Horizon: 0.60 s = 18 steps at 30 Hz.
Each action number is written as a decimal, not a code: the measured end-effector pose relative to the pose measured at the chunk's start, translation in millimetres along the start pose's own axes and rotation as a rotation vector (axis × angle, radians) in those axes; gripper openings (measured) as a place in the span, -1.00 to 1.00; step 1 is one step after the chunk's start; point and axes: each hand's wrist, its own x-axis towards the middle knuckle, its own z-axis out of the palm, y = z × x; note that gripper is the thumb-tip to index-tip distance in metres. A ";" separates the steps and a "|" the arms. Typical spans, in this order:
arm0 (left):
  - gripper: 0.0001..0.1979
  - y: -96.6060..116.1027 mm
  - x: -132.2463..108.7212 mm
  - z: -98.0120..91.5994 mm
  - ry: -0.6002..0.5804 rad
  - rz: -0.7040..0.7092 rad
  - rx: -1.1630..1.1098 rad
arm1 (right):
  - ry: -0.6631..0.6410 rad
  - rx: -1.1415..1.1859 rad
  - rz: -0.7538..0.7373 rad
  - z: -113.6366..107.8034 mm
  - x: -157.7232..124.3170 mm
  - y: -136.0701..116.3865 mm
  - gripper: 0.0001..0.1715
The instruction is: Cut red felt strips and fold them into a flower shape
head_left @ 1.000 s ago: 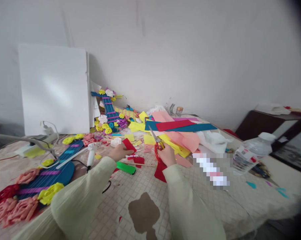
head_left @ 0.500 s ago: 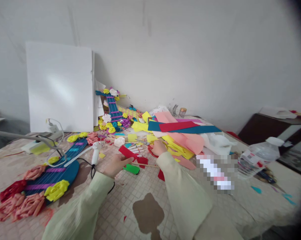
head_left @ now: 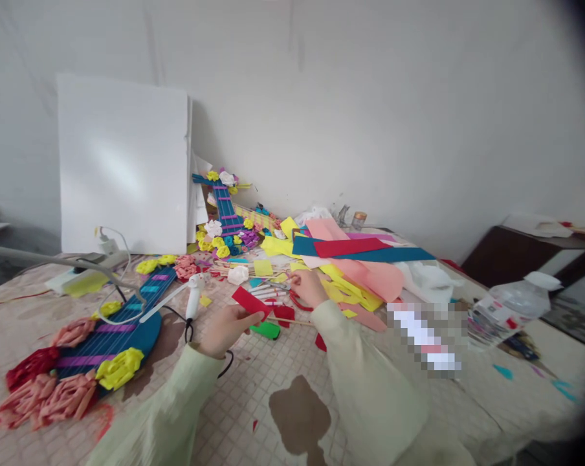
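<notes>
My left hand (head_left: pixel 226 329) pinches a strip of red paper (head_left: pixel 248 301) between thumb and fingers, its far end pointing up and left. My right hand (head_left: pixel 308 288) is closed around scissors with red handles (head_left: pixel 300 304). The metal blades point left, above white sticks, and the fingers partly hide the handles. A green roll (head_left: pixel 265 331) lies just below the red strip. Beside it are a red scrap (head_left: pixel 283 313) and a thin wooden stick (head_left: pixel 299 321) that runs towards my right wrist.
A white glue gun (head_left: pixel 194 299) stands left of my left hand. A blue guitar shape with paper flowers (head_left: pixel 147 330) lies further left. Coloured paper strips (head_left: pixel 360 254) are heaped behind my right hand. A plastic bottle (head_left: pixel 510 307) lies tilted at right; a white board (head_left: pixel 122 168) leans on the wall.
The view has swung slightly left, so the scene sits further right. My right hand and the scissors have shifted a little left over the table. My left hand still pinches the red strip.
</notes>
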 end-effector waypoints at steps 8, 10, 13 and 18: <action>-0.73 0.6 -7.9 17.8 -0.119 0.092 0.113 | -0.257 0.496 -0.372 7.2 -49.8 -31.1 -0.67; -0.73 -1.2 -9.5 20.0 -0.125 0.110 0.106 | -0.206 0.626 -0.328 9.2 -51.6 -27.5 -0.75; -0.55 11.1 -20.8 15.5 -0.040 0.133 0.078 | -0.082 0.769 -0.188 9.2 -47.2 -13.4 -0.79; -0.76 60.6 -80.9 2.6 0.138 0.369 -0.136 | 0.088 0.885 -0.049 4.5 -40.1 21.2 -0.74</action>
